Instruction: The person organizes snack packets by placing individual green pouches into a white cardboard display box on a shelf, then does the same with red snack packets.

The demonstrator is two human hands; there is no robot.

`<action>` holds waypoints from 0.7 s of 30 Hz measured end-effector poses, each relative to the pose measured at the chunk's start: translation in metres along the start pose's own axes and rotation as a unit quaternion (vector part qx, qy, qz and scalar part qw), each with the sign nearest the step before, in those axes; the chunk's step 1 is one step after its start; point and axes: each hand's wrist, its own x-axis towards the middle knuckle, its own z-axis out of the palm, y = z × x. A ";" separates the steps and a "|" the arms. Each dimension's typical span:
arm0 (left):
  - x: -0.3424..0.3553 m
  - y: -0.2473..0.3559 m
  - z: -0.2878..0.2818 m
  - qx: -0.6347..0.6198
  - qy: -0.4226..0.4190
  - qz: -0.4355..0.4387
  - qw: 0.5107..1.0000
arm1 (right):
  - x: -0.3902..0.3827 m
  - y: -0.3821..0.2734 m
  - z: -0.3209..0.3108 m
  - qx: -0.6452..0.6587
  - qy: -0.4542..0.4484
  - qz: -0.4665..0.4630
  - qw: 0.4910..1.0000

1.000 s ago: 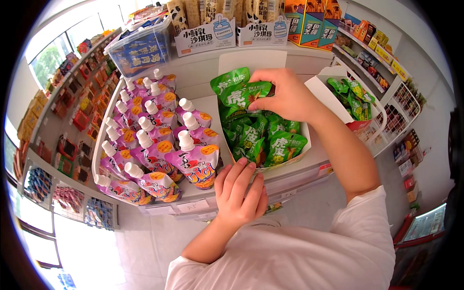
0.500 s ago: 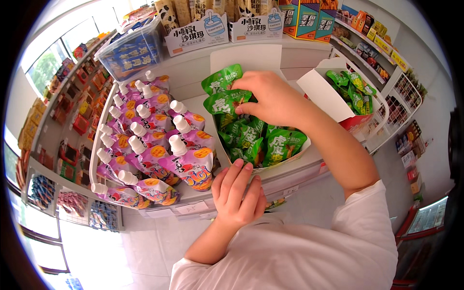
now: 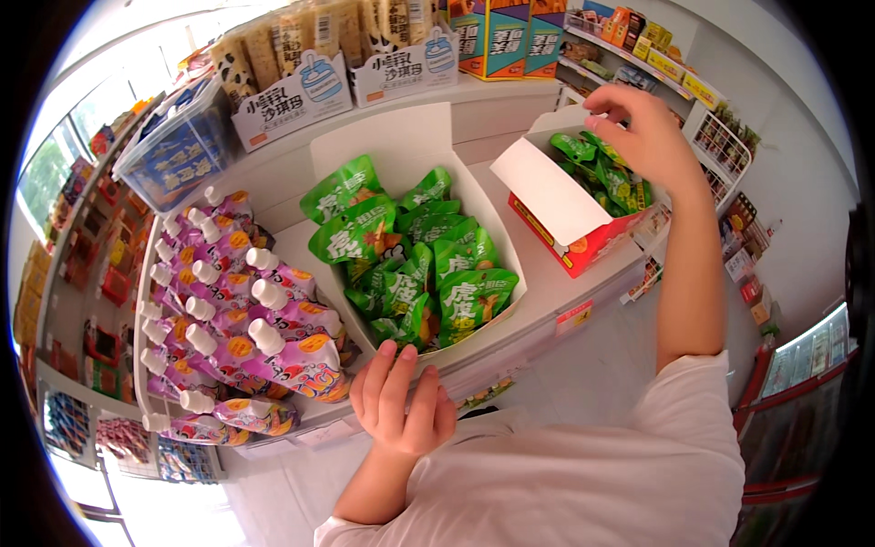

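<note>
My left hand point(image 3: 401, 401) rests its fingertips at the near edge of a white open carton point(image 3: 510, 305), fingers stretched out and holding nothing. Small green snack pouches point(image 3: 474, 301) fill that carton, and two of them point(image 3: 357, 230) lean over its left side. To the right, my right hand point(image 3: 643, 137) hovers over the far side of a smaller red-and-white box point(image 3: 547, 237). Its fingers are bent, with thumb and forefinger apart and nothing visible between them. Inside this box lie several more green pouches point(image 3: 606, 173), partly hidden beneath the hand.
Purple spouted pouches point(image 3: 246, 310) stand in rows on the left of the white shelf. Behind are a clear tub of blue packets point(image 3: 178, 150), white display boxes of snack bars point(image 3: 292, 100) and colourful cartons point(image 3: 506, 41). A wire rack point(image 3: 725, 150) stands at the right.
My right hand has left the pouches in the white carton and moved right, over the smaller box. The view has shifted right. My left hand stays at the carton's near edge.
</note>
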 end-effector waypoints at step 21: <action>0.003 0.007 0.002 -0.017 0.001 -0.023 1.000 | 0.001 0.073 -0.010 -0.129 -0.150 0.098 0.975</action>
